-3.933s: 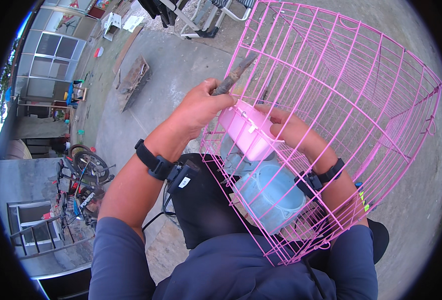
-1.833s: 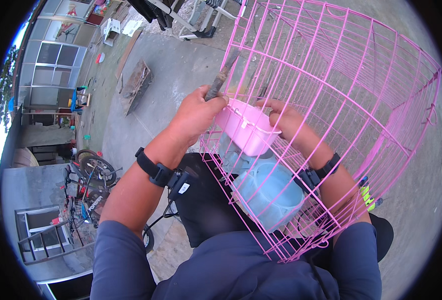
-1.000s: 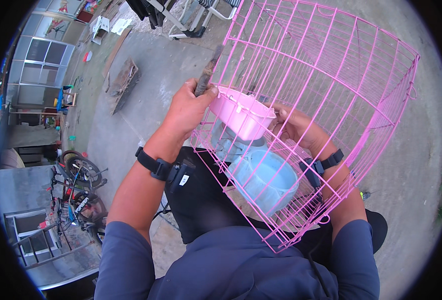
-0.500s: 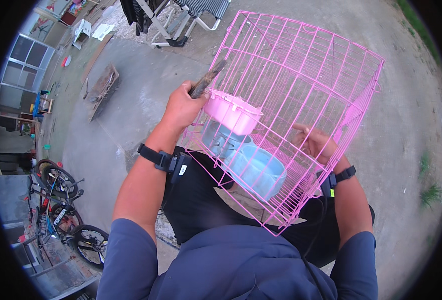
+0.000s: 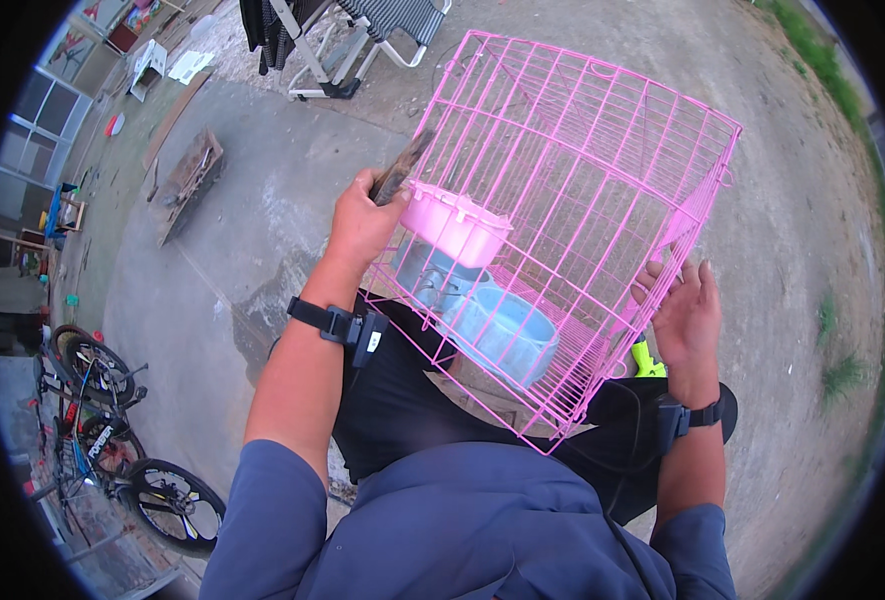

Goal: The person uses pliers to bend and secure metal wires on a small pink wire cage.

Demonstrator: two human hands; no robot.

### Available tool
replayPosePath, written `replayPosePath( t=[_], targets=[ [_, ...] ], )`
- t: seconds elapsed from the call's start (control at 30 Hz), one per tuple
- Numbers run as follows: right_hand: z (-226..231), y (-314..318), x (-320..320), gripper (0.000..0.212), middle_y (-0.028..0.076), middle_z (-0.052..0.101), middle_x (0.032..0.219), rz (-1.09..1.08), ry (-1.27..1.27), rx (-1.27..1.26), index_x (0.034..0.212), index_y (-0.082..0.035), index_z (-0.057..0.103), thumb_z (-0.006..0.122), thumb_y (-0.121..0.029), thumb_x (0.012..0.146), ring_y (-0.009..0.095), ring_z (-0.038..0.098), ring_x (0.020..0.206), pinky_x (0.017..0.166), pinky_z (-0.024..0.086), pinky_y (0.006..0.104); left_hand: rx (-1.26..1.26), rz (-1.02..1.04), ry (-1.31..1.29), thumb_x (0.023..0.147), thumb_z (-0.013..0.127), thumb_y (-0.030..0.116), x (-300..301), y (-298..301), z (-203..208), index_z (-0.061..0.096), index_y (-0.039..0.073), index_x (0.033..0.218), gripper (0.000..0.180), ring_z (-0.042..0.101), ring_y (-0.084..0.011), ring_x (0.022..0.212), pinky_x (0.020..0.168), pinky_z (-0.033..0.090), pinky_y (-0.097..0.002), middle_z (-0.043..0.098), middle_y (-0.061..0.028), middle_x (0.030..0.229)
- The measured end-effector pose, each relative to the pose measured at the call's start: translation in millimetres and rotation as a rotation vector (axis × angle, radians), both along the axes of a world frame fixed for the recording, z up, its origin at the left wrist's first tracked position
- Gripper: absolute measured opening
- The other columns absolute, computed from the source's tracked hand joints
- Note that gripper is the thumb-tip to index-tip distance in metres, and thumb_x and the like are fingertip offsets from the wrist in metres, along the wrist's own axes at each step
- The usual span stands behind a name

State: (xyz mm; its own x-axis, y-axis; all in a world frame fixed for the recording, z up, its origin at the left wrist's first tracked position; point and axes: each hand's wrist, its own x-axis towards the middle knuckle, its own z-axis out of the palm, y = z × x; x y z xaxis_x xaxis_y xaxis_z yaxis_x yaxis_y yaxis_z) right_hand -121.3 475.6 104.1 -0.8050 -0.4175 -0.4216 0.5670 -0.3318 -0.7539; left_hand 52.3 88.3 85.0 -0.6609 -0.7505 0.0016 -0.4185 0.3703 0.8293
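A pink wire cage [image 5: 602, 160] rests tilted across my lap. Inside it are a light-blue double bowl [image 5: 502, 335] and, higher up against the near wires, a pink plastic tub [image 5: 454, 226]. At the cage's left side, my left hand [image 5: 364, 218] is closed round a short, dark, worn stick-like piece [image 5: 404, 168], whose exact kind I cannot make out. My right hand [image 5: 686, 312] is beside the cage's right wall, palm up with fingers apart and holding nothing. Its fingertips are close to the wires; whether they touch cannot be told.
A bright yellow-green object [image 5: 646, 358] shows beside my right wrist. Ahead stands a folding lounger [image 5: 392, 25] with dark cloth over it. A wooden board-like piece [image 5: 192, 185] lies on the concrete to the left, and bicycles [image 5: 112, 440] stand at lower left. Grass [image 5: 840, 375] grows at right.
My right hand has moved right and turned palm up, from behind the cage's wires to outside its right wall. The cage and my left hand with the stick-like piece shifted slightly left in view.
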Motion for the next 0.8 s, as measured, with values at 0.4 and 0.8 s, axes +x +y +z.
replayPosePath(
  t=[0.4,0.8],
  targets=[
    [-16,-45,-13,0.028,-0.004,0.049,0.078,-0.331,0.272,0.212,0.114,-0.009,0.066,0.060,-0.034,0.104,0.005,0.044,0.062,0.054,0.036,0.0227,0.039,0.061,0.263,0.089,0.077,0.012,-1,13,-13,0.066,0.000,0.113,0.030,0.061,-0.0105,0.086,0.079,0.051,-0.0273,0.068,-0.0024,0.097],
    [-69,-17,-120,0.065,0.003,0.057,0.088,-0.165,0.575,0.370,0.149,-0.001,0.048,0.051,-0.050,0.107,0.014,0.058,0.080,0.079,0.050,0.0303,0.243,-0.007,0.198,0.089,0.074,0.009,-42,41,-29,0.064,0.001,0.108,0.023,0.060,-0.0097,0.084,0.078,0.050,-0.0275,0.066,-0.0022,0.095]
  ],
)
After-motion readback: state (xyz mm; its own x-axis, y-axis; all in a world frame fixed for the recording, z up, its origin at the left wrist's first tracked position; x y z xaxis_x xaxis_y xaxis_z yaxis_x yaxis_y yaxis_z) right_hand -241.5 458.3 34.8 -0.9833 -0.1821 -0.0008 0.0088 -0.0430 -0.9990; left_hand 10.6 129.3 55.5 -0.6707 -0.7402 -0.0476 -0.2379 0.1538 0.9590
